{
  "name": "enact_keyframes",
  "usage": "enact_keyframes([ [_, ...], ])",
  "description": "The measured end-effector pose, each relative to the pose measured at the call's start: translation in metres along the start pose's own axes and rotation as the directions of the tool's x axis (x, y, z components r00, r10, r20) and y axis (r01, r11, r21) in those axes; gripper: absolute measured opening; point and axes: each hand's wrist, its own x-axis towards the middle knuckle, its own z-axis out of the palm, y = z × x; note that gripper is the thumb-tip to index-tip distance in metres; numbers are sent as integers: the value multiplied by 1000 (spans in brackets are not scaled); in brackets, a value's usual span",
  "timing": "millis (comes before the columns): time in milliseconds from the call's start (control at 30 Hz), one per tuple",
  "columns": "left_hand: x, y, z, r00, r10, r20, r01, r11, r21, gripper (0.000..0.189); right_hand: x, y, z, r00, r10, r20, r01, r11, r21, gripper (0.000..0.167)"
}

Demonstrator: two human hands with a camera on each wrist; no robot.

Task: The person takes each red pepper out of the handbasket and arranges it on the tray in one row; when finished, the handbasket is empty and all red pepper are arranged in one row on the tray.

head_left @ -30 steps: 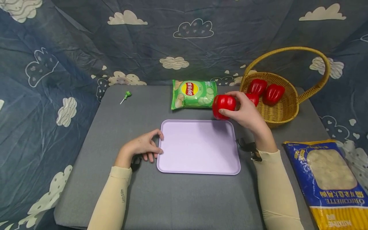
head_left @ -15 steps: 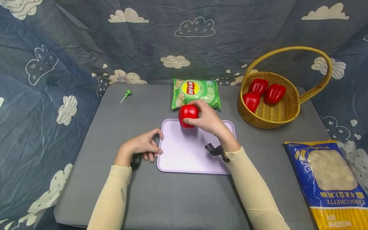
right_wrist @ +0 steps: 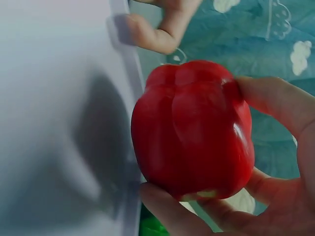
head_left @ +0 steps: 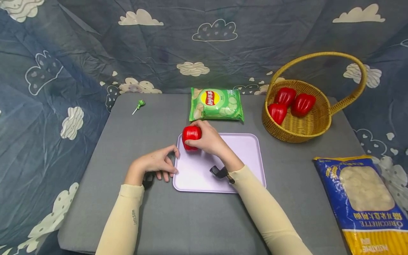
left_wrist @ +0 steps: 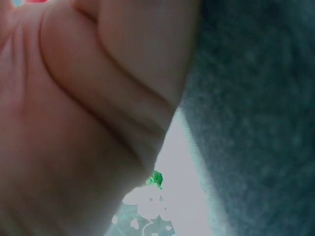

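In the head view my right hand (head_left: 208,138) holds a glossy red bell pepper (head_left: 191,137) by its sides, over the far left corner of a pale purple tray (head_left: 223,173). Up close in the right wrist view, thumb and fingers wrap the bell pepper (right_wrist: 194,132), and its shadow falls on the tray (right_wrist: 44,98). My left hand (head_left: 157,163) rests at the tray's left edge, thumb and index fingertips apart at the rim. The left wrist view is mostly filled by the left palm (left_wrist: 74,123), hiding its fingertips.
Behind the tray lies a green bag of chips (head_left: 218,104). A wicker basket (head_left: 298,131) with three red bell peppers (head_left: 303,105) stands back right. An orecchiette pasta bag (head_left: 366,198) lies right, and a green lollipop (head_left: 140,103) back left, on the grey table (head_left: 197,223).
My right hand has carried the bell pepper leftward from beside the basket, past the chip bag's front, to above the tray's far left corner. My left hand has stayed at the rim.
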Motion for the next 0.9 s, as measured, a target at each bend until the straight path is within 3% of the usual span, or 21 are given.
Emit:
enact_keyframes([
  [367, -2, 2, 2, 1000, -14, 14, 14, 1000, -9, 53, 2, 2, 22, 999, 12, -44, -13, 1000, -22, 59],
  [900, -1, -1, 1, 1000, 9, 30, -8, 1000, -29, 53, 5, 4, 37, 992, -37, -118, 33, 999, -35, 60],
])
